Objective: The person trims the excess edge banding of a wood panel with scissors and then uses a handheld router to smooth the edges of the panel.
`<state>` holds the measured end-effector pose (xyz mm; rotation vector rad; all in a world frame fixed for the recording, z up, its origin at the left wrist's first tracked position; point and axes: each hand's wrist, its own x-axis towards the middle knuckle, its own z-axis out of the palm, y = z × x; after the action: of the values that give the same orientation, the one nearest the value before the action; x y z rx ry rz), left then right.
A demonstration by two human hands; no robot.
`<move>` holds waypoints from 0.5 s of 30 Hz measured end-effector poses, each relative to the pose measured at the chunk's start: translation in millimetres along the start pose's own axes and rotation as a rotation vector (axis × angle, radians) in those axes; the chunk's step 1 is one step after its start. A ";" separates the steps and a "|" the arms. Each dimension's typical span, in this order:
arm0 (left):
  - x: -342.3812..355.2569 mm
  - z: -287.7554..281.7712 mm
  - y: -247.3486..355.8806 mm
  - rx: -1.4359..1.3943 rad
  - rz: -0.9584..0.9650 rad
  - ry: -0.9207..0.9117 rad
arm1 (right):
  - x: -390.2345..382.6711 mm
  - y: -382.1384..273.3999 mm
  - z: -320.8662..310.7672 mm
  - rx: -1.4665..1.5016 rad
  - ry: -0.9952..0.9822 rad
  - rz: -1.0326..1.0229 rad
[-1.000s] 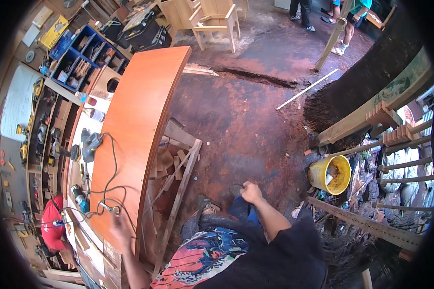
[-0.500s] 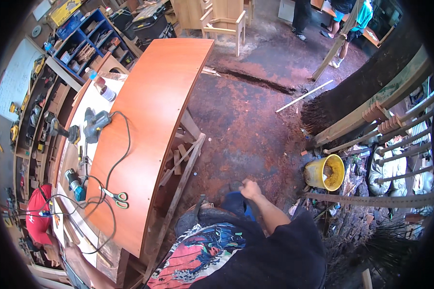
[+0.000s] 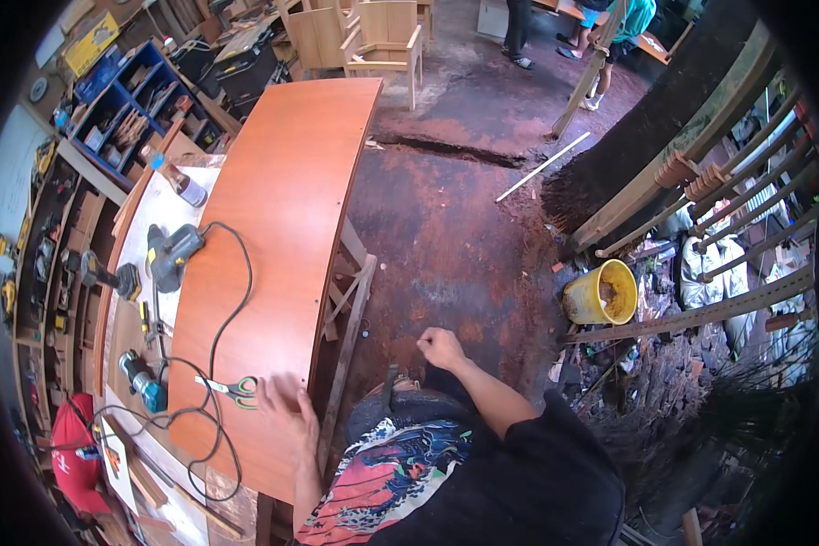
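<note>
My left hand [image 3: 287,414] is over the near right part of a long reddish-brown wooden board [image 3: 287,200]. Its fingers are spread and a little blurred, and nothing shows in them. Just beside the fingertips, scissors [image 3: 241,390] with green and black handles lie on the board; I cannot tell whether the hand touches them. A black cable [image 3: 247,282] loops across the board from a grey and black power tool [image 3: 173,255]. My right hand [image 3: 441,348] is closed in front of my waist, clear of the board. The inside of that fist is hidden.
Left of the board are a cordless drill [image 3: 109,275], a teal power tool [image 3: 143,382], a bottle [image 3: 180,182] and a red cap [image 3: 75,455]. A yellow bucket [image 3: 601,293] stands right. Wooden chairs [image 3: 384,50] and other people are at the back. A pale stick [image 3: 543,167] lies on the floor.
My left hand has come from the lower left, beyond the board's left edge, to over the board by the scissors. My right hand has shifted slightly left. The view has turned a little.
</note>
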<state>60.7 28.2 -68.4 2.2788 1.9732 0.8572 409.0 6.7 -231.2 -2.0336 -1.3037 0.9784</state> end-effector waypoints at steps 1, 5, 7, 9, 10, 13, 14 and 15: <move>7.5 4.6 8.4 -0.036 0.020 -0.033 | 0.5 12.7 -4.2 -0.017 0.052 0.045; 56.6 31.7 32.8 -0.131 0.155 -0.157 | 4.0 58.8 -25.0 0.088 0.220 0.172; 102.4 57.0 52.2 -0.141 0.217 -0.223 | 15.0 87.1 -33.4 0.079 0.319 0.296; 153.9 62.8 71.5 -0.118 0.287 -0.225 | 32.9 80.3 -49.1 0.109 0.281 0.326; 182.9 80.8 85.2 -0.095 0.294 -0.240 | 39.3 80.0 -61.6 0.108 0.251 0.404; 277.3 141.7 144.8 -0.132 0.404 -0.290 | 75.1 106.3 -65.7 0.145 0.224 0.488; 309.0 165.7 160.2 -0.091 0.399 -0.294 | 92.6 115.9 -65.3 0.171 0.193 0.480; 340.5 193.8 175.1 -0.128 0.394 -0.295 | 112.6 130.5 -65.1 0.123 0.118 0.478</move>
<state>318.3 370.1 -38.2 2.5780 1.3385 0.5935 561.5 55.3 -322.4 -2.3142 -0.6862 1.0883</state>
